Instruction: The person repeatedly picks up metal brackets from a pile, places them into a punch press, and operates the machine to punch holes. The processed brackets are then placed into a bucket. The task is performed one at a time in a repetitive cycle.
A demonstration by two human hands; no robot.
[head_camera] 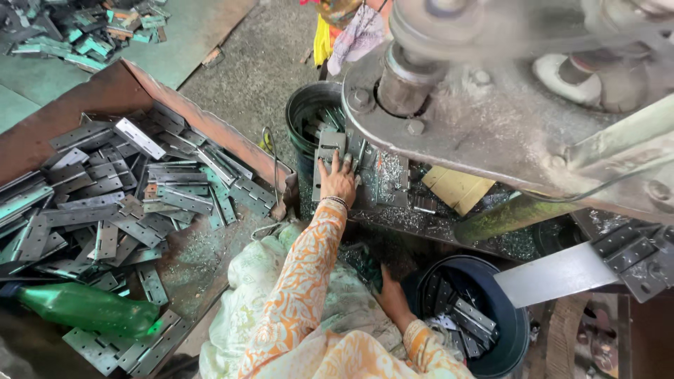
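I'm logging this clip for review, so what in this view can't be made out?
- Right hand, head view: fingers hidden in dark shadow under the bench, so any grip is unclear.
- Left hand: lies flat on a hinge plate; its palm side is hidden.
- Machine wheel: motion-blurred and cut off by the top edge.
- Upper bucket: partly hidden by the machine body.
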